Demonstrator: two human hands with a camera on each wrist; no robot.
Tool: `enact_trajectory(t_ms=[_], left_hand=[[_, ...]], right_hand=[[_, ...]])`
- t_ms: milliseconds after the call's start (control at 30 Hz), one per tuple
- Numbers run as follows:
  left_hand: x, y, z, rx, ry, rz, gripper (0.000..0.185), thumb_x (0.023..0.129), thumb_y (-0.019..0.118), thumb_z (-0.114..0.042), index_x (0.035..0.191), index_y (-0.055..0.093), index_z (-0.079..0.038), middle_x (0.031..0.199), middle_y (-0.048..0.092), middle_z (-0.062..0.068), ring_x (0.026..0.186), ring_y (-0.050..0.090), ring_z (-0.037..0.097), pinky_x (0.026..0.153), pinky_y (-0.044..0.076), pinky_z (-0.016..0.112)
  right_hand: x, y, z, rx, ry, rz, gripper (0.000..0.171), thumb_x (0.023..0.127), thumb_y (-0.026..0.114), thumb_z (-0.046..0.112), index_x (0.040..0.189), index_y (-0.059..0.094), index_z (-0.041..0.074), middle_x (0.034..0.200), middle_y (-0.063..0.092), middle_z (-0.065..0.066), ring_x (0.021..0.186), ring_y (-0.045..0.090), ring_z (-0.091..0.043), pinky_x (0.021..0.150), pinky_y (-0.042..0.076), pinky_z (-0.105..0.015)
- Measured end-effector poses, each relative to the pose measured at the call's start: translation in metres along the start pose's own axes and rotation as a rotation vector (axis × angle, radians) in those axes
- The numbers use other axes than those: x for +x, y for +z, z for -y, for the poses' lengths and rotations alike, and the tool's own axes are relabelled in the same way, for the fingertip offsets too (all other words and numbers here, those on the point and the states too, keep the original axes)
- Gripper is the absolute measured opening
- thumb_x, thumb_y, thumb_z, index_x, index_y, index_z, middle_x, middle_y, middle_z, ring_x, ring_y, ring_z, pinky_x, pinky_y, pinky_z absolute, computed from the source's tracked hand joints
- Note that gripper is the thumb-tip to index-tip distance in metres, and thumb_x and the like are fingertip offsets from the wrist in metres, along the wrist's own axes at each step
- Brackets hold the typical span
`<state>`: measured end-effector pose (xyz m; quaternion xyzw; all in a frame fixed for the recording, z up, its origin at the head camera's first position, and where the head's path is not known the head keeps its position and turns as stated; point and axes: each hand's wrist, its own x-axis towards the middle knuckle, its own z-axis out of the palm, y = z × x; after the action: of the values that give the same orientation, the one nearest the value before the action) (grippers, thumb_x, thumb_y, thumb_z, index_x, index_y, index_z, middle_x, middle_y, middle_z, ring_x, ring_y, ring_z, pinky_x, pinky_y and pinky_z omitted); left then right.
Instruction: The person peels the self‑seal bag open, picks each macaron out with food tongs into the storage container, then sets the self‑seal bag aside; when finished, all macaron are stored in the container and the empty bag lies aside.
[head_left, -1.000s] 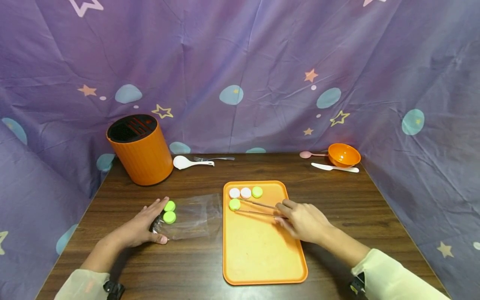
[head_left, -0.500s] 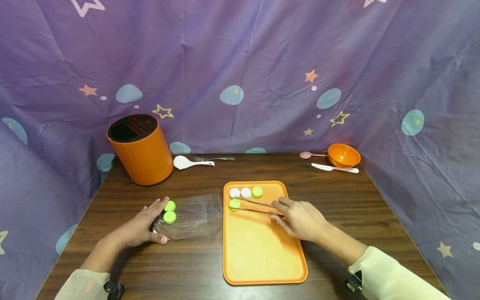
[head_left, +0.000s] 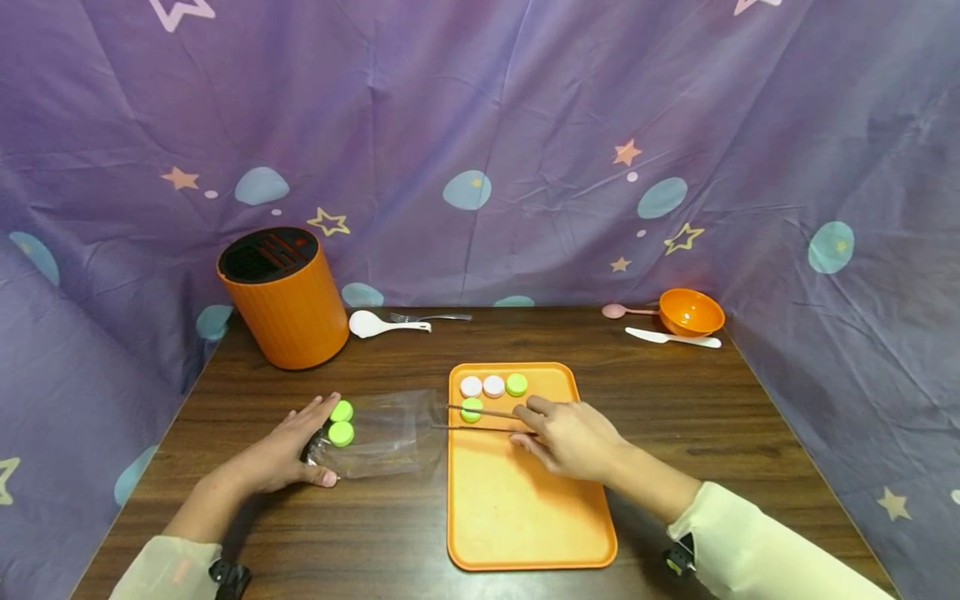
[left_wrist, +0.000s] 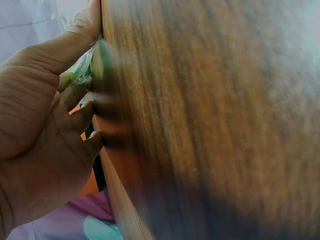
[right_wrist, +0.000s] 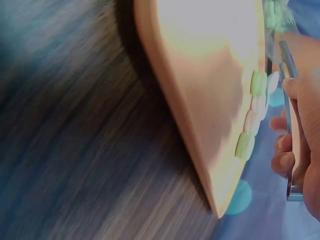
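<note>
On your dark wood-grain bench [head_left: 360,533], your released left grip [head_left: 288,450] lies at the end of the clear plastic bag [head_left: 397,433], probably steadying it, while your right grip [head_left: 573,439] grasps slim metal tongs [head_left: 487,429] over the orange rectangular tray [head_left: 525,517], likely for reach.

In the right wrist view, the right grip [right_wrist: 309,120] is cut off, the table [right_wrist: 85,130] blurred
</note>
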<state>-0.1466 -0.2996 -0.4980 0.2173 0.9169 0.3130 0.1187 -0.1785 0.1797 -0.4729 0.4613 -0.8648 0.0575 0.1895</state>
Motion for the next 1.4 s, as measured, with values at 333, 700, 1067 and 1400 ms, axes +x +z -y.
enact_trajectory(t_ms=[333, 700, 1067, 1400], left_hand=[[0.001, -0.003, -0.006, -0.010, -0.018, 0.009, 0.130, 0.078, 0.095, -0.043, 0.173, 0.021, 0.005, 0.178, 0.023, 0.036, 0.164, 0.016, 0.064, 0.129, 0.010, 0.084], [-0.002, -0.002, -0.001, -0.017, 0.011, -0.012, 0.130, 0.078, 0.094, -0.046, 0.174, 0.021, 0.003, 0.176, 0.022, 0.039, 0.162, 0.017, 0.066, 0.126, 0.012, 0.085], [-0.001, -0.002, -0.010, 0.007, -0.031, 0.012, 0.127, 0.077, 0.097, -0.033, 0.171, 0.022, 0.009, 0.177, 0.023, 0.037, 0.163, 0.017, 0.065, 0.127, 0.014, 0.085], [0.000, -0.003, -0.010, 0.014, -0.021, 0.008, 0.127, 0.077, 0.097, -0.035, 0.171, 0.023, 0.009, 0.177, 0.024, 0.038, 0.163, 0.018, 0.066, 0.127, 0.015, 0.086]], right_hand=[[0.013, -0.001, 0.007, -0.014, -0.010, 0.006, 0.028, 0.102, 0.079, 0.036, 0.115, 0.078, 0.011, 0.089, 0.065, 0.004, 0.060, 0.054, -0.004, 0.049, 0.052, -0.025], [0.015, -0.008, 0.004, -0.024, -0.022, -0.022, 0.028, 0.101, 0.080, 0.037, 0.114, 0.076, 0.012, 0.090, 0.065, 0.004, 0.061, 0.058, -0.007, 0.049, 0.053, -0.029], [0.024, 0.005, 0.015, -0.049, -0.039, 0.056, 0.029, 0.102, 0.079, 0.038, 0.116, 0.078, 0.013, 0.094, 0.070, 0.003, 0.063, 0.060, -0.005, 0.049, 0.054, -0.025], [0.054, 0.016, 0.038, -0.035, -0.047, 0.167, 0.023, 0.108, 0.069, 0.040, 0.103, 0.070, 0.017, 0.091, 0.063, 0.005, 0.062, 0.056, -0.005, 0.050, 0.053, -0.026]])
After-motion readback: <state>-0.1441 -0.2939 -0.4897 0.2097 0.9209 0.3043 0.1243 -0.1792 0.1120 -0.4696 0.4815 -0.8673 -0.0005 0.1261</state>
